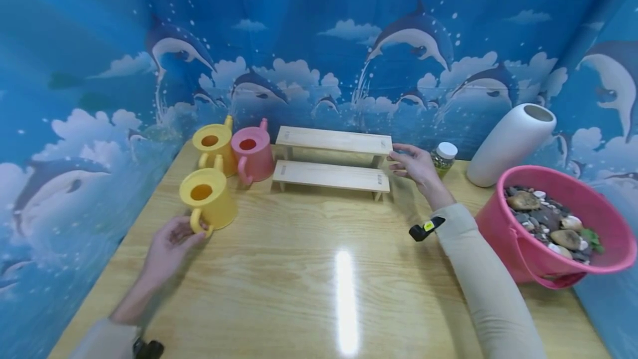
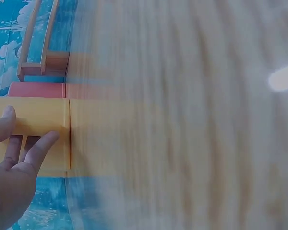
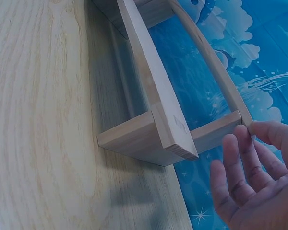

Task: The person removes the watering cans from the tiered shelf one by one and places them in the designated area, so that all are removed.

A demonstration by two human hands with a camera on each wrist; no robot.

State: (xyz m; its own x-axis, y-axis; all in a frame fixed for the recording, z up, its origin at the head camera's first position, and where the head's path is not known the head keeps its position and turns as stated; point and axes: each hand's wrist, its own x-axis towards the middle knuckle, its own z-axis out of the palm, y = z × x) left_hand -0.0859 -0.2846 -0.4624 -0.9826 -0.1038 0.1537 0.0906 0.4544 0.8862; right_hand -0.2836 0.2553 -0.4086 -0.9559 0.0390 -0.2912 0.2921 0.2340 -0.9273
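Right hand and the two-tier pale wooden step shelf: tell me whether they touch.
Touching. In the right wrist view the right hand has a fingertip against the end of the upper board of the two-tier pale wooden step shelf.

No text, label, brand, number or sign can be read in any of the three views. The small jar (image 1: 443, 158) with the white lid is too small to show any print. The yellow patch on the black wrist device (image 1: 425, 227) is too small to read, and the left wrist view is blurred.
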